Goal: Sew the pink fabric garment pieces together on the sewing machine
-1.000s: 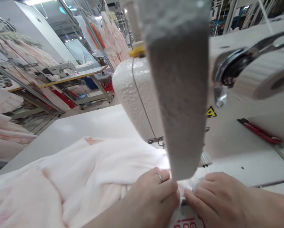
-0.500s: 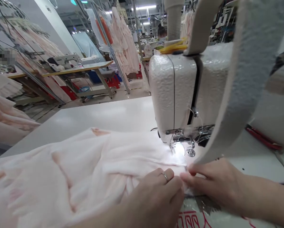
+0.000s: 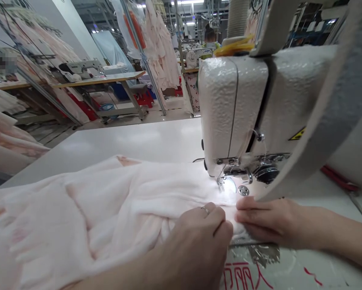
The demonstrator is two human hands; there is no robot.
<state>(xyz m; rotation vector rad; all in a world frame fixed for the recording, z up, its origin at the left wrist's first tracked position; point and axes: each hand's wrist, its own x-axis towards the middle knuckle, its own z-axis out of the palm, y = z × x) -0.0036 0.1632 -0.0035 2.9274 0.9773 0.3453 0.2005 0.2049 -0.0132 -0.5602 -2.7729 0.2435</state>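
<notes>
"What's the biggest thing around you?"

"Your sewing machine (image 3: 232, 104), white and pebble-cased, with a yellow warning label (image 3: 297, 134) on its side. It sits on a white desk (image 3: 138, 141). Beyond it, pale pink garments (image 3: 159, 48) hang on racks, and a co-worker (image 3: 210, 34) sits at a far station."

"And the cloth?"

"A pale pink plush garment (image 3: 78, 217) lies bunched in soft folds across the desk, in front of and to your left of the machine. It runs right up to the presser foot (image 3: 221, 181), lit by the machine's lamp."

"Your hands?"

"Both are on the garment, just in front of the foot, nearly touching each other. Your right hand (image 3: 268, 217) lies flat, fingers extended, pressing the cloth and not gripping it. Your left hand (image 3: 199, 237) curves over a fold, a ring (image 3: 205, 209) on one finger — whether it pinches the cloth, I can't tell. Below them, red lettering (image 3: 238, 276) marks the desk."
</notes>
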